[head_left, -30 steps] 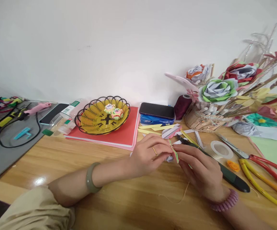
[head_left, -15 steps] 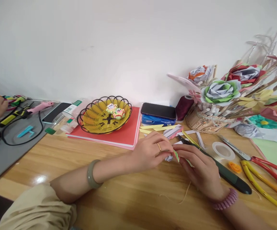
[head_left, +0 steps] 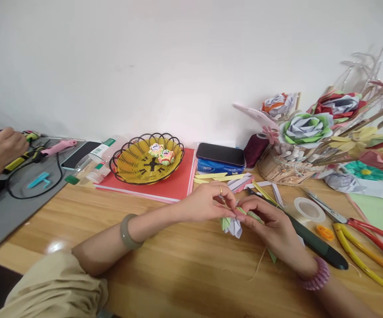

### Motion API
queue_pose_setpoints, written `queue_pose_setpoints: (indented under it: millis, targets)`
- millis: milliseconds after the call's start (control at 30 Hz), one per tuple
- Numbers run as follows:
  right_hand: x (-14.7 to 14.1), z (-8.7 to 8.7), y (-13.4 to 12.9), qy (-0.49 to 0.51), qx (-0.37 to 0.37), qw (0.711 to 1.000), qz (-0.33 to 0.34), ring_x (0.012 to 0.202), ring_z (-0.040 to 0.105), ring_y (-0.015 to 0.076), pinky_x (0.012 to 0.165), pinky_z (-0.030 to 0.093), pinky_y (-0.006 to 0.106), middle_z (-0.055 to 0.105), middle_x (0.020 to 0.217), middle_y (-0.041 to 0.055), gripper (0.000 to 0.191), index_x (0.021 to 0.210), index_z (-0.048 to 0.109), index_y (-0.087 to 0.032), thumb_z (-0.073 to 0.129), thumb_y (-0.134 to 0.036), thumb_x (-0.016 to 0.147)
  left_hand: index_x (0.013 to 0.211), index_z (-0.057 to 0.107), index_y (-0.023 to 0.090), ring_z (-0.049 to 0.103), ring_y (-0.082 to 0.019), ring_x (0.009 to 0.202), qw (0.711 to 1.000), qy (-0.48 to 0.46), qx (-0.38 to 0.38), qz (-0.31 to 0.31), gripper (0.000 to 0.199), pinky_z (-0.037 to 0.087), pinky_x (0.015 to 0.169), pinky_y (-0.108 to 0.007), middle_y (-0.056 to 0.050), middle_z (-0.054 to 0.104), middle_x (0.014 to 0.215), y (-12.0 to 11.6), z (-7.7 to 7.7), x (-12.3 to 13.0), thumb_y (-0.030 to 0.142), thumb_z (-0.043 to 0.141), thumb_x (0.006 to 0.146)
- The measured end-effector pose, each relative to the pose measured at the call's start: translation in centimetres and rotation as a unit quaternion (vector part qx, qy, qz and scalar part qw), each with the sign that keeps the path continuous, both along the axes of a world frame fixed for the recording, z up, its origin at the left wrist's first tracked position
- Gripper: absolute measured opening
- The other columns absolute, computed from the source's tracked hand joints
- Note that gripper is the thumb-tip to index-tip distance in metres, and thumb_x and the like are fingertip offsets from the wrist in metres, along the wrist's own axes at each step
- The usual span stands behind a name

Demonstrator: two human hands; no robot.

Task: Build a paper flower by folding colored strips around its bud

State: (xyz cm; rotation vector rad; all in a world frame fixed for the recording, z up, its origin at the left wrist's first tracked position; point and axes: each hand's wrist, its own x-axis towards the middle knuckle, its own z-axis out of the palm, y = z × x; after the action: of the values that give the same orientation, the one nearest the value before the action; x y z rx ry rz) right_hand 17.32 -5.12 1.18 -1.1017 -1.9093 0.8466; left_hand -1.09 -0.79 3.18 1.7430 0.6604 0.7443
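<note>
A small folded paper piece (head_left: 233, 227), white with green and pink parts, is pinched between my two hands above the wooden table. My left hand (head_left: 207, 203), with a gold ring, grips its upper left side with thumb and fingers. My right hand (head_left: 274, 225) closes on its right side, and a green strip shows between and below those fingers. A thin pale thread (head_left: 255, 269) hangs or lies just below my right hand. The fingers hide part of the piece.
A yellow basket (head_left: 131, 165) with two paper balls stands on red paper (head_left: 178, 187). Behind my hands are a phone (head_left: 220, 153) and paper strips. Rightward lie a green-black tool (head_left: 320, 247), tape (head_left: 309, 208), scissors (head_left: 335, 214) and flowers (head_left: 307, 128). Another person's hand (head_left: 4, 148) is far left.
Both hands have turned the paper piece, so more of its white and green folds show below the fingers. The other person's hand has come further into view at the left.
</note>
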Motion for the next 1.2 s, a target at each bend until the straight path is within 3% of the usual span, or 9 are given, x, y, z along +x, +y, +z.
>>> queue_pose_setpoints:
  millis: [133,300,500,767,1000,1200]
  targets:
    - [-0.1,0.3,-0.2,0.024,-0.052,0.998,0.016,0.075,0.055,0.0157,0.069,0.044,0.027,0.059,0.08,0.0012,0.009,0.077,0.056,-0.022,0.056,-0.03,0.082,0.065,0.055,0.013,0.051,-0.01,0.075,1.0,0.001,-0.004,-0.022,0.015,0.044,0.072,-0.024,-0.001,0.052,0.074,-0.1,0.5,-0.1,0.02,0.069,0.064]
    - [-0.1,0.5,-0.2,0.052,-0.085,0.995,0.004,0.075,0.054,0.0159,0.069,0.045,0.027,0.059,0.079,0.0011,0.016,0.074,0.058,-0.021,0.058,-0.036,0.08,0.068,0.056,0.013,0.052,-0.01,0.067,0.994,0.0,-0.103,-0.029,0.02,0.042,0.065,-0.023,-0.001,0.054,0.072,0.0,0.3,-0.1,0.029,0.067,0.066]
    - [-0.2,0.6,-0.1,0.072,-0.112,0.991,-0.016,0.073,0.055,0.0163,0.067,0.046,0.027,0.061,0.075,0.001,0.02,0.075,0.059,-0.021,0.059,-0.041,0.078,0.07,0.055,0.013,0.05,-0.008,0.064,0.988,0.009,-0.151,-0.011,0.022,0.038,0.06,-0.021,0.0,0.057,0.069,0.1,-0.1,0.0,0.032,0.066,0.068]
    - [-0.5,0.4,-0.2,0.06,-0.114,0.991,-0.03,0.069,0.054,0.0159,0.064,0.045,0.028,0.059,0.074,0.0011,0.022,0.075,0.058,-0.02,0.055,-0.041,0.08,0.069,0.057,0.011,0.054,-0.008,0.063,0.968,-0.008,-0.253,0.003,0.023,0.041,0.066,-0.024,0.001,0.06,0.068,0.4,-0.2,0.5,0.012,0.073,0.052]
    - [-0.5,0.7,0.1,0.069,-0.192,0.979,0.013,0.075,0.057,0.016,0.07,0.047,0.028,0.062,0.08,0.0018,0.021,0.082,0.059,-0.018,0.058,-0.039,0.078,0.062,0.06,0.01,0.053,-0.006,0.058,0.951,-0.028,-0.308,0.005,0.018,0.04,0.064,-0.022,0.003,0.06,0.061,0.7,-0.8,0.2,0.012,0.073,0.05]
    - [-0.4,0.0,0.4,0.08,-0.204,0.976,-0.017,0.071,0.059,0.015,0.067,0.047,0.026,0.063,0.077,0.0015,0.024,0.077,0.061,-0.017,0.062,-0.041,0.075,0.064,0.061,0.009,0.055,-0.007,0.057,0.945,-0.031,-0.325,0.03,0.025,0.041,0.064,-0.023,0.002,0.062,0.061,1.0,-1.6,0.4,0.013,0.076,0.045]
